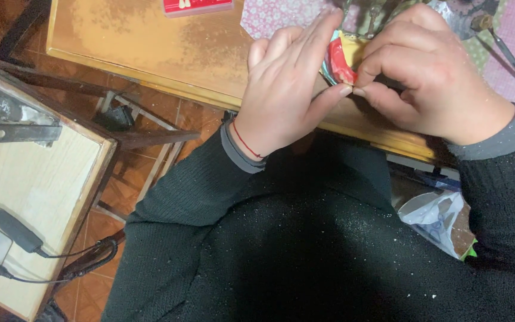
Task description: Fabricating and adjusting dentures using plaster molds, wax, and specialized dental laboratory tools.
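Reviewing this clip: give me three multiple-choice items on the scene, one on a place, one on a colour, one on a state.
1. Where is the small object held?
A) over the wooden table's near edge
B) on the floor
C) on the side table

2. What colours is it?
A) black and white
B) red and yellow
C) all green

3. How do the hands hold it?
A) one hand only
B) flat under a palm
C) pinched by both

Key: A, the small object sits above the wooden table edge; B, red and yellow show; C, left hand and right hand both pinch it.
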